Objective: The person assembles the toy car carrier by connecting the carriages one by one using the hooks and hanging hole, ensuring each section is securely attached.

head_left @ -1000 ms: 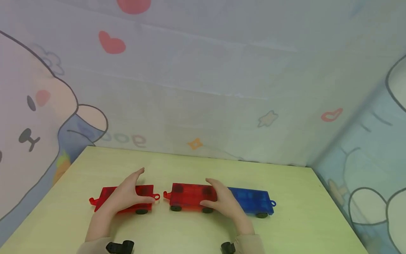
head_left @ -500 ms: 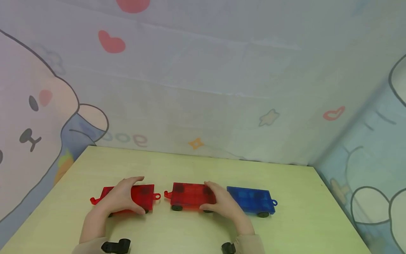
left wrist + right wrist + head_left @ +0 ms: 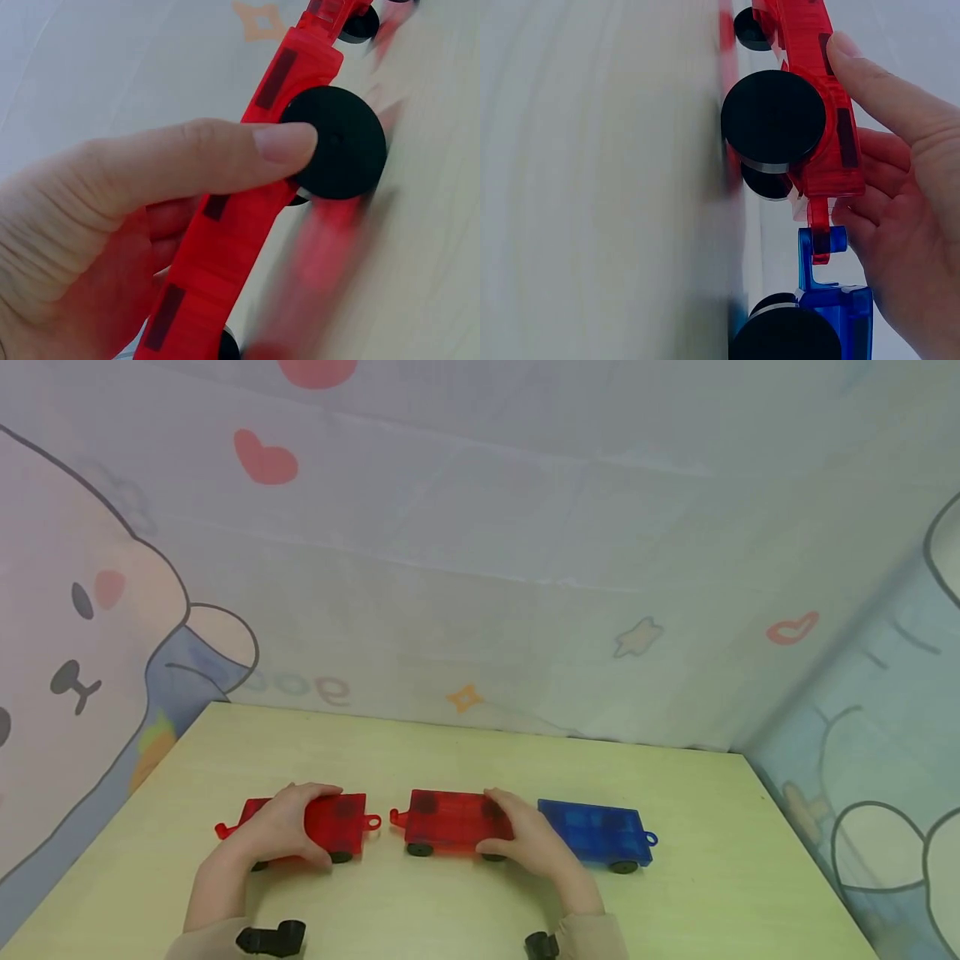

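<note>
Three flat toy train cars stand in a row on the pale green table (image 3: 465,752). My left hand (image 3: 288,828) grips the left red car (image 3: 341,825), fingers curled over its top; in the left wrist view my thumb (image 3: 225,154) lies against the left red car (image 3: 225,247) by its black wheel (image 3: 341,142). My right hand (image 3: 525,842) holds the right end of the middle red car (image 3: 450,820). The blue car (image 3: 600,833) stands right of it. In the right wrist view the middle red car (image 3: 814,82) hooks into the blue car (image 3: 832,307). A small gap separates the two red cars.
A printed cartoon cloth (image 3: 480,568) hangs close behind the table and along both sides. Bare tabletop lies in front of the cars and toward the back edge. Black wrist-camera mounts (image 3: 270,937) show at the bottom.
My left hand's fingers, raised a second ago, have come down and curled over the left red car. The right hand and the other two cars have barely moved.
</note>
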### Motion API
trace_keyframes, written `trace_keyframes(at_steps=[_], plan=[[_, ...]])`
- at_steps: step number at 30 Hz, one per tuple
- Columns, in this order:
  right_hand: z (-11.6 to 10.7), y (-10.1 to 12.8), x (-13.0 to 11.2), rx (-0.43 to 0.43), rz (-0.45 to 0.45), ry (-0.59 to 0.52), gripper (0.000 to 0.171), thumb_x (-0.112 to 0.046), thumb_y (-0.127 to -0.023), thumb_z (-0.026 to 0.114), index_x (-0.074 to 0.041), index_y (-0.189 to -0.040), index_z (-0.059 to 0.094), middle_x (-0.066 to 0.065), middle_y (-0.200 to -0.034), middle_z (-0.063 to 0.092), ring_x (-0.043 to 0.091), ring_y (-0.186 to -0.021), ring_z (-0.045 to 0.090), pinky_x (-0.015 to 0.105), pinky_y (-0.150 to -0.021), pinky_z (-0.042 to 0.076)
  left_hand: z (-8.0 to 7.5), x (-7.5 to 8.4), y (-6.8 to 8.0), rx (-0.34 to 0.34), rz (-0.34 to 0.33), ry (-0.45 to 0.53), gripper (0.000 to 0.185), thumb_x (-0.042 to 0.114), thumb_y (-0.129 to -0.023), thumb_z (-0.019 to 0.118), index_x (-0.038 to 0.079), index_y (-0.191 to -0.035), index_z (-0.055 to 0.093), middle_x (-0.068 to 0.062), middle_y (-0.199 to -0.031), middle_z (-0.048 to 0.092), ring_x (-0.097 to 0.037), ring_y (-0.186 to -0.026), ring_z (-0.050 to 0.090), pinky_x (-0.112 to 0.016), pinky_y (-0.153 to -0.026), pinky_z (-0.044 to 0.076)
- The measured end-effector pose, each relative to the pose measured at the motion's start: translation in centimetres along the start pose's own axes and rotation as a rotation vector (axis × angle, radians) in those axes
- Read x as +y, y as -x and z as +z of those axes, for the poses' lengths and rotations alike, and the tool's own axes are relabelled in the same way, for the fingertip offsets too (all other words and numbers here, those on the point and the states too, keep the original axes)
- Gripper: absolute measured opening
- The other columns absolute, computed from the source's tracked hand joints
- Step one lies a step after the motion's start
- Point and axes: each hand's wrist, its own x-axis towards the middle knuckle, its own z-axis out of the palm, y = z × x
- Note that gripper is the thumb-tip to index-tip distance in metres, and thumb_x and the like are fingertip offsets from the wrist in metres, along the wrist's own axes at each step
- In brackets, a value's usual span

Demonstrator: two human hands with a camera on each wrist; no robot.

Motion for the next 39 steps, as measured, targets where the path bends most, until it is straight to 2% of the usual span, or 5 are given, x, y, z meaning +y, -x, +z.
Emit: trace_keyframes(at_steps=[8,18,25,28,39], plan=[[-0.18,0.07,-0.08,-0.002,0.002,-0.009,0.069,-0.032,-0.087,0.071,-0.006,-0.145,0.041,0.015,-0.149,0.042,0.035,-0.139,0.037,0.052,-0.112,0.032,0.2,0.24,-0.3,0.016,0.02,0.01,0.087,0.023,-0.054,0.092,0.007,-0.13,0.055,-0.015,-0.128,0.055,-0.037,-0.116,0.047,-0.05,-0.083,0.053],[-0.07,0.08,0.02,-0.009,0.009,-0.018,0.069,-0.033,-0.089,0.069,-0.006,-0.146,0.04,0.014,-0.15,0.041,0.034,-0.14,0.035,0.053,-0.112,0.031,0.36,-0.04,-0.47,0.034,0.025,0.053,0.085,0.024,-0.056,0.091,0.009,-0.131,0.055,-0.016,-0.13,0.054,-0.041,-0.12,0.044,-0.052,-0.086,0.052],[-0.09,0.11,0.03,-0.007,0.006,-0.011,0.068,-0.033,-0.089,0.068,-0.006,-0.145,0.041,0.014,-0.149,0.042,0.034,-0.139,0.036,0.052,-0.112,0.032,0.37,-0.29,-0.79,0.062,0.065,0.085,0.083,0.027,-0.059,0.09,0.009,-0.132,0.055,-0.013,-0.126,0.056,-0.03,-0.11,0.05,-0.036,-0.078,0.051],[-0.12,0.14,-0.03,-0.007,0.008,-0.011,0.068,-0.032,-0.089,0.069,-0.006,-0.145,0.041,0.015,-0.149,0.042,0.035,-0.139,0.036,0.053,-0.112,0.032,0.43,-0.3,-0.81,0.065,0.07,0.097,0.083,0.028,-0.06,0.09,0.009,-0.132,0.054,-0.013,-0.126,0.055,-0.029,-0.109,0.05,-0.033,-0.076,0.05],[-0.09,0.11,-0.17,-0.019,-0.006,-0.002,0.068,-0.034,-0.09,0.068,-0.007,-0.146,0.04,0.016,-0.15,0.04,0.036,-0.139,0.035,0.054,-0.112,0.031,0.78,-0.18,-0.82,0.085,0.066,0.083,0.083,0.031,-0.06,0.089,0.01,-0.133,0.054,-0.014,-0.13,0.054,-0.032,-0.114,0.05,-0.041,-0.082,0.051]])
